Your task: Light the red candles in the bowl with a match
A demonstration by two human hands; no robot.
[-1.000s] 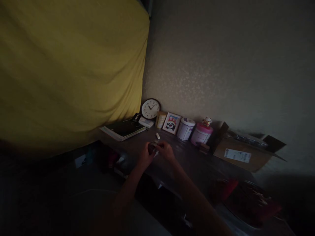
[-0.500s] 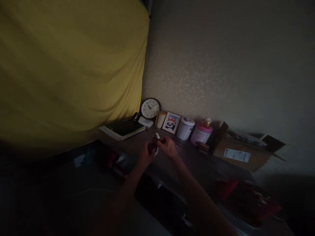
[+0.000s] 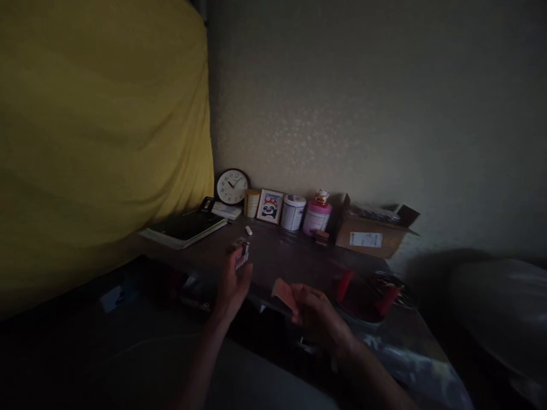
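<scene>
My left hand (image 3: 233,287) is raised over the near edge of the dark tabletop (image 3: 273,250). Its fingers grip a small object with a shiny top and a pale striped side (image 3: 242,257); its exact kind is unclear in the dim light. To the right and lower, my right hand (image 3: 316,310) pinches a thin, flat, pinkish piece (image 3: 285,293) that looks like card or paper. The two hands are apart. Beyond my left hand, a small white block (image 3: 248,230) lies on the tabletop.
Along the wall stand a round clock (image 3: 233,186), a framed panda picture (image 3: 269,206), a white tin (image 3: 293,212), a pink tub (image 3: 317,218) and an open cardboard box (image 3: 367,234). A dark-covered book (image 3: 183,228) lies left. A round tray with red objects (image 3: 363,316) sits right.
My hands were together over the table and have separated. The right one has moved right and nearer with the flat piece. The view has turned right, so the scene sits further left.
</scene>
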